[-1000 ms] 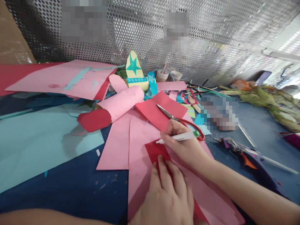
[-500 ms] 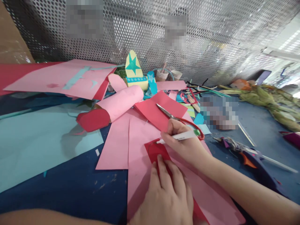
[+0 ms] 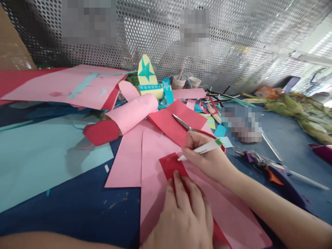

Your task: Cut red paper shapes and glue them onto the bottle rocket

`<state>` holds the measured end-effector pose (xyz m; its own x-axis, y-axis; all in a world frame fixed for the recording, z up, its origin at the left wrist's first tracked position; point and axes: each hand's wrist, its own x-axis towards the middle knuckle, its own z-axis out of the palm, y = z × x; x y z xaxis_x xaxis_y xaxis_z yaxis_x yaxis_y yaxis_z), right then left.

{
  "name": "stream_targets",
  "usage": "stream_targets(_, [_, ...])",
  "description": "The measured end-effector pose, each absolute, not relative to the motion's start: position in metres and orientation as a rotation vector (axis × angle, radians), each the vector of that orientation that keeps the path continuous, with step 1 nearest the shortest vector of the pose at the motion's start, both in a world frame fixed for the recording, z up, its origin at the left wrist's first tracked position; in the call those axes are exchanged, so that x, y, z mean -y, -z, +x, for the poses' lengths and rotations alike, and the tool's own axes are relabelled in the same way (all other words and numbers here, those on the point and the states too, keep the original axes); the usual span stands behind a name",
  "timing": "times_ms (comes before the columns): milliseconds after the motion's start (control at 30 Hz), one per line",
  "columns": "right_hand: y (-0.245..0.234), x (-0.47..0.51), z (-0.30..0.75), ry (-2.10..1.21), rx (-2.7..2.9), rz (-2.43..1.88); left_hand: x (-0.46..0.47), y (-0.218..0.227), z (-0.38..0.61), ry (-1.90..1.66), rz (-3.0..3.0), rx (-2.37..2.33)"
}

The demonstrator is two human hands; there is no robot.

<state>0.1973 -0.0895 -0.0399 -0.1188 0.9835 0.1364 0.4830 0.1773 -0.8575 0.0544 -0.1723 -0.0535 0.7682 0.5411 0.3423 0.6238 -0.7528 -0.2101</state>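
Note:
My right hand (image 3: 204,152) is closed around a white marker (image 3: 207,148) with a green end. The marker's tip touches a strip of red paper (image 3: 169,166), where a dark curved line shows near the top edge. My left hand (image 3: 184,211) lies flat on that strip, fingers stretched out, pressing it against pink paper sheets (image 3: 153,173). Just beyond my right hand, scissors (image 3: 184,122) with red handles rest on a larger red sheet (image 3: 178,110), their handles partly hidden by the hand.
A pink paper roll (image 3: 135,112) with a red end lies behind. Beyond it stands a yellow paper piece with a teal star (image 3: 145,71). A glue gun (image 3: 275,176) lies at right, dried husks (image 3: 293,110) farther back. Light blue paper (image 3: 52,159) covers the left.
The marker tip has moved right across the red strip, and the curved line is longer. My right hand has shifted slightly right; my left hand stays in place.

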Motion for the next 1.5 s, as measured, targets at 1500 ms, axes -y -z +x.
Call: stream_targets(1500, [0.046,0.095,0.186,-1.186,1.643,-1.195,0.171,0.054,0.052,0.380,-2.630,0.880])
